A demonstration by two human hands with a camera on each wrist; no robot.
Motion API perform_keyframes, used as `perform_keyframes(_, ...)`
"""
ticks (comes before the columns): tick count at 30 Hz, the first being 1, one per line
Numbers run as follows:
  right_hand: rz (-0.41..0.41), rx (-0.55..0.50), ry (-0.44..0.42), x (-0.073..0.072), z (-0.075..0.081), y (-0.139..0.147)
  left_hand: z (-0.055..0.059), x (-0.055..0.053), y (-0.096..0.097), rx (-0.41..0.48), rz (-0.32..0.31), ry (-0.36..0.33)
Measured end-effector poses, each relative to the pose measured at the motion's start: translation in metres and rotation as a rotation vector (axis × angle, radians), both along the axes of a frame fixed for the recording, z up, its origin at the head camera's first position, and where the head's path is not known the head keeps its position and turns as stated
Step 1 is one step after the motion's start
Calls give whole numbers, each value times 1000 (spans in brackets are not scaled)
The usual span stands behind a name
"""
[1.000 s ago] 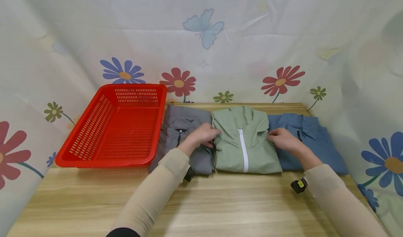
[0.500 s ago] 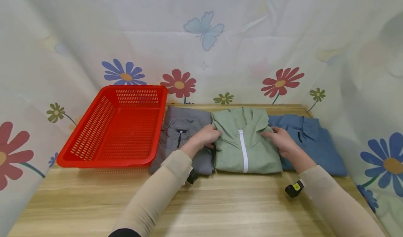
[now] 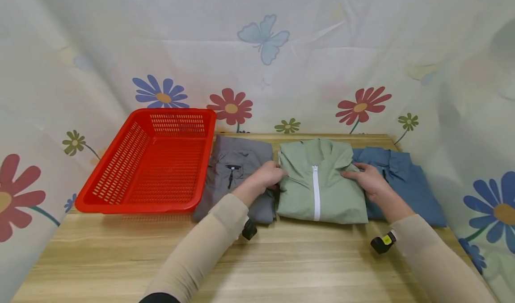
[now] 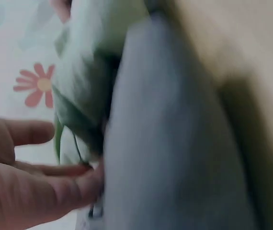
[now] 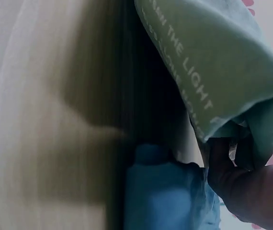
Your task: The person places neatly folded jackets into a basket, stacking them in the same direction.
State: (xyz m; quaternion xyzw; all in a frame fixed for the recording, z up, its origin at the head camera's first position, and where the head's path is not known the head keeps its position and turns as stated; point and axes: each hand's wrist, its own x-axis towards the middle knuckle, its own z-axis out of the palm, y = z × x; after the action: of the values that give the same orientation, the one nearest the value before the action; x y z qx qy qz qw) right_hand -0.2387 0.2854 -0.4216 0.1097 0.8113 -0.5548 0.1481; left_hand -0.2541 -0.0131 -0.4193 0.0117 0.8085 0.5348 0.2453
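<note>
A folded light-green jacket [image 3: 335, 191] with a white zipper lies in the middle of a row of three garments. My left hand [image 3: 267, 176] holds its left edge; in the left wrist view the thumb and fingers [image 4: 55, 187] are at the green cloth beside the grey garment. On the opposite side my right hand [image 3: 370, 182] pinches the right edge, thumb on top. The right wrist view has that edge raised off the table, with white printed lettering on the cloth. Fingers beneath the jacket are mostly hidden.
A red plastic basket [image 3: 205, 160] with slotted walls stands on the left of the wooden table [image 3: 301, 258]. A folded grey garment [image 3: 225, 195] lies between basket and jacket; a folded blue garment [image 3: 418, 195] lies to the right. Flower-printed cloth [image 3: 297, 84] hangs behind.
The green jacket has shifted slightly right, away from the grey garment. My right hand has moved from beside its right edge to gripping it. My left hand has moved slightly right with it.
</note>
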Motion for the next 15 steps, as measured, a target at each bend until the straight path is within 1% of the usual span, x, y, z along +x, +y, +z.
perform_keyframes(3,-9,12,5,3,0,4,1,4,7,47,43,-26)
perform_keyframes(5,-19,22,8,4,1,6,2,6,11,66,55,-23)
perform_keyframes(8,-33,19,11,6,1,10,2,8,16,110,78,-31)
perform_keyframes(10,-33,4,8,6,0,12,1,7,17,140,115,-52)
perform_keyframes(13,-37,-67,-19,7,-1,15,-2,5,18,195,186,-114)
perform_keyframes(15,-27,-127,-35,8,-1,19,-5,3,18,242,221,-151)
